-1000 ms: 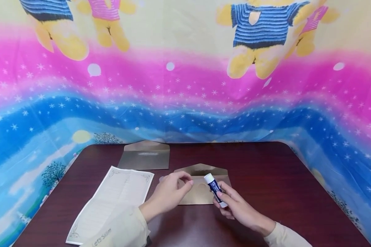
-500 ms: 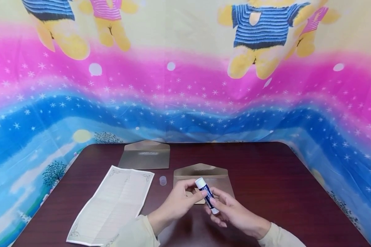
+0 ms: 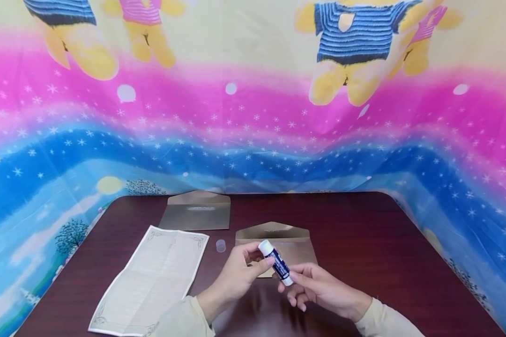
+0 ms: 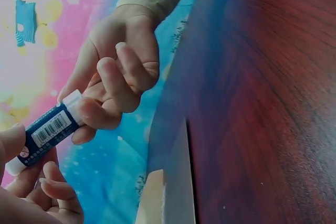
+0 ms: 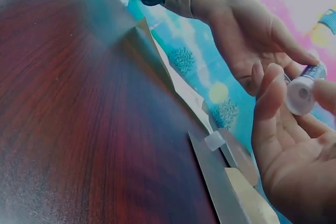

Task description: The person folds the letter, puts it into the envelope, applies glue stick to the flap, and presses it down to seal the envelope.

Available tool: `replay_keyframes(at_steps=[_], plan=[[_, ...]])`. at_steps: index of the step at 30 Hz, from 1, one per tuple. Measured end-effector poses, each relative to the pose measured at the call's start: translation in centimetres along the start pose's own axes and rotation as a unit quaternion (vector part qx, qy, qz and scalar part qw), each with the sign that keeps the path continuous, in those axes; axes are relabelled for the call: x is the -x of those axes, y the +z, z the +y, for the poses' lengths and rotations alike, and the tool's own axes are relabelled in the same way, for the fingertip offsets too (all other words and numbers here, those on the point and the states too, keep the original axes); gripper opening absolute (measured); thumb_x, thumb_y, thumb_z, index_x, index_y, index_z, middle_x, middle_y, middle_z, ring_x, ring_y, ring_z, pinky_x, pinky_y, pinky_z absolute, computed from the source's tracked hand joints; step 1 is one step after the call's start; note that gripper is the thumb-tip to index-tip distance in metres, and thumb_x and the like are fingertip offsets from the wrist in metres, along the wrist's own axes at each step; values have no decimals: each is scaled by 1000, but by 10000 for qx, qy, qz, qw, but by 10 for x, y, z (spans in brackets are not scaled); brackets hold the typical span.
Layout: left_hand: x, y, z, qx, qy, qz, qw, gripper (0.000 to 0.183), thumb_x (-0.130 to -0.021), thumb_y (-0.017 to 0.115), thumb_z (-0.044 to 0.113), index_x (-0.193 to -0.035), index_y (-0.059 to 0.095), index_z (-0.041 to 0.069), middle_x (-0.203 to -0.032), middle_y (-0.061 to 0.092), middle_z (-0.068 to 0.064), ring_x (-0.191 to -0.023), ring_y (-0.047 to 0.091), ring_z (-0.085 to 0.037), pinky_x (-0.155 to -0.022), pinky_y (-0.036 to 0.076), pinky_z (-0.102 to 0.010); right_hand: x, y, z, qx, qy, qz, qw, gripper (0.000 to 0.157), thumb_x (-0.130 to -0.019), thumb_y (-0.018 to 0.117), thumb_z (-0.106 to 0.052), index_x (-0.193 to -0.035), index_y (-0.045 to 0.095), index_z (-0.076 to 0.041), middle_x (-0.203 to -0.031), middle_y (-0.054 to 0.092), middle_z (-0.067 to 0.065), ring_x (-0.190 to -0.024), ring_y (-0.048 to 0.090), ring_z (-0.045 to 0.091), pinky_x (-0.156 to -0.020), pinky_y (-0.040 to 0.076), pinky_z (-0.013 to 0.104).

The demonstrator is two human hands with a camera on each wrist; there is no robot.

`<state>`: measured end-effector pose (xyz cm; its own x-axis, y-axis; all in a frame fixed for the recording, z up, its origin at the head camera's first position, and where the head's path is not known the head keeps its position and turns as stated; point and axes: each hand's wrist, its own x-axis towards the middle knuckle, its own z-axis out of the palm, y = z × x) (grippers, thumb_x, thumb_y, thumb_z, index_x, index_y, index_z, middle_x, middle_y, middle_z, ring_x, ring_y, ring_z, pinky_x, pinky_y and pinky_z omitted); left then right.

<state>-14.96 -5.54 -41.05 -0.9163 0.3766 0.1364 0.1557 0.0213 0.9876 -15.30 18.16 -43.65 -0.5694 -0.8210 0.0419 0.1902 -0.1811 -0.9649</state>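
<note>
Pinched tube (image 3: 279, 267) in left hand (image 3: 238, 274) and right hand (image 3: 329, 290), well inside table (image 3: 405, 262) sides; showed barcode (image 4: 51, 129) only in left-wrist view.

The person's forearms slanted in from either side and forward, the left sleeve (image 3: 181, 323) and the right sleeve (image 3: 385, 320) both pale, each stopping around the wrist. From my spot the hands nearly met in the middle. The left hand (image 3: 236, 274) ran almost in line with its forearm, the left thumb (image 3: 261, 267) pressing opposite the fingers in a pinch. Facing it and slightly lower, the right hand (image 3: 329, 291) was pinching too, the right thumb (image 3: 301, 280) stretched forward while its outer fingers (image 4: 115, 82) curled loosely back toward the palm.
</note>
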Motion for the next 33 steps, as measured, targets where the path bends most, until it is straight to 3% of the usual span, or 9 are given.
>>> replay_keyframes(at_steps=[5,11,12,16,18,21,24,27,33], plan=[[0,5,-8,-249,366,204,9988,19,-94,71,14,-107,72,0,-88,70,-16,-75,57,0,-62,45,-19,-1,1,4,962,-170,642,9931,27,-105,51,-7,-119,59,14,-100,76,-8,-73,62,-1,-62,51,15],[-1,10,-10,-351,399,555,9970,16,-90,76,14,-101,71,3,-79,63,-4,-68,50,-1,-57,41,-16,-9,13,9,2304,-662,1692,9560,23,-93,67,-2,-105,59,16,-79,68,-11,-62,59,-1,-50,52,24],[-1,10,-10,-314,378,595,9970,17,-89,76,13,-102,71,3,-79,65,-7,-69,51,-1,-58,41,-16,-9,14,8,2312,-689,1676,9559,22,-94,65,-2,-106,59,16,-80,68,-10,-62,60,0,-50,53,25],[1,8,-7,-268,366,727,9963,19,-90,75,12,-105,71,0,-87,70,-21,-74,55,-2,-60,42,-18,-5,10,5,1210,-443,789,9885,30,-108,43,-11,-118,57,13,-98,71,-7,-72,65,2,-61,55,21],[2,7,-6,-256,410,696,9964,20,-91,74,12,-106,70,-1,-90,70,-25,-75,55,-1,-60,42,-19,-3,6,5,660,-301,389,9966,35,-111,33,-14,-121,59,7,-105,71,-6,-77,67,2,-66,55,19],[3,8,-5,-228,477,634,9966,19,-92,73,12,-106,70,-1,-91,70,-26,-75,56,-1,-59,41,-19,-1,2,4,494,-220,435,9976,27,-110,38,-13,-120,60,-1,-103,72,-6,-78,65,2,-68,54,17],[3,9,-5,-184,515,626,9965,20,-92,73,11,-106,69,-2,-89,69,-25,-74,54,-1,-57,41,-18,-3,5,6,1040,-376,1057,9882,14,-103,54,-6,-109,55,6,-93,70,-6,-72,63,1,-64,54,18],[2,10,-4,-167,470,726,9961,20,-91,74,11,-105,69,-1,-88,68,-23,-73,53,-2,-56,40,-18,-5,10,6,1524,-548,1498,9754,23,-98,60,-3,-108,48,13,-91,68,-7,-68,62,2,-60,54,21],[2,9,-2,-150,418,910,9949,19,-90,75,10,-104,69,0,-89,70,-24,-73,54,-3,-56,40,-17,0,6,2,521,-409,592,9960,34,-112,32,-15,-134,55,-3,-113,73,-1,-80,67,3,-69,55,18]])
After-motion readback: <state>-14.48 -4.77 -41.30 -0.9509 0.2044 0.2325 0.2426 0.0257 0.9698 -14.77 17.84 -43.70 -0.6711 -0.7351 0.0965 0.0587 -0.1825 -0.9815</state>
